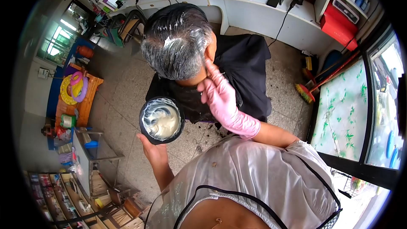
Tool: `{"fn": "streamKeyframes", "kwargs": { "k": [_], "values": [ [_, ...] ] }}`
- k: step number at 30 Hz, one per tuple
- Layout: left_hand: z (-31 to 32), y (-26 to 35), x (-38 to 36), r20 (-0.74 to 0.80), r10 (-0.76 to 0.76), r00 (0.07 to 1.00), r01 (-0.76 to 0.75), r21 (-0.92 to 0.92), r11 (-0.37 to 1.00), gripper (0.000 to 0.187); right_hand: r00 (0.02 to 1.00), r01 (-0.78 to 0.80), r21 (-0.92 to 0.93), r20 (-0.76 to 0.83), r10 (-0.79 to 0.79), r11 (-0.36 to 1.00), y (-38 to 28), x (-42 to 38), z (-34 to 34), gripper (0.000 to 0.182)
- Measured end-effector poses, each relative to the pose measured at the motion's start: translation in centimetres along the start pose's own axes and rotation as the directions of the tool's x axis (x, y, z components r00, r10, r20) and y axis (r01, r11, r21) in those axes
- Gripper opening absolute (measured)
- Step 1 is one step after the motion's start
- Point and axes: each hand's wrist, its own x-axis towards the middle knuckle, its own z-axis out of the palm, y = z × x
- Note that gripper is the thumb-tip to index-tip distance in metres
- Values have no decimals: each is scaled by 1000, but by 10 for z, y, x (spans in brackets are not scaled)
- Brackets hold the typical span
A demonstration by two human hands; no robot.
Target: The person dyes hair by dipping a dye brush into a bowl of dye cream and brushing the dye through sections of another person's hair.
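My left hand (154, 154) is bare and grips a black bowl (180, 131) from below and the side. Whitish cream (163, 123) lies in the bowl, smeared up its inner wall. My right hand (224, 104) wears a pink glove. Its fingers reach out to the skin below and behind the ear of a seated person, with no tool visible in them. The person's dark, greying hair (169, 53) carries white streaks of cream on the crown and side. A black cape (246, 68) covers the person's shoulders.
A white counter (254, 10) with combs, scissors and a phone runs along the far wall. A broom (305, 93) leans near the glass door at right. At left stand a wooden bench (91, 93) and a metal-framed table (106, 160). Hair clippings lie on the floor.
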Motion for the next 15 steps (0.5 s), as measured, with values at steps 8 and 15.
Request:
{"fn": "streamKeyframes", "kwargs": {
  "k": [8, 15],
  "values": [
    [-1, -1, 1, -1, 4, 1000, -4, 11, 1000, 67, 990, -137, -25, 26, 138, 990, 7, -10, 6, 50],
    [-3, 1, 1, -23, -15, 1000, 15, -7, 1000, 66, 999, -3, 105, -34, 7, 994, 16, 13, -7, 49]
  ]
}}
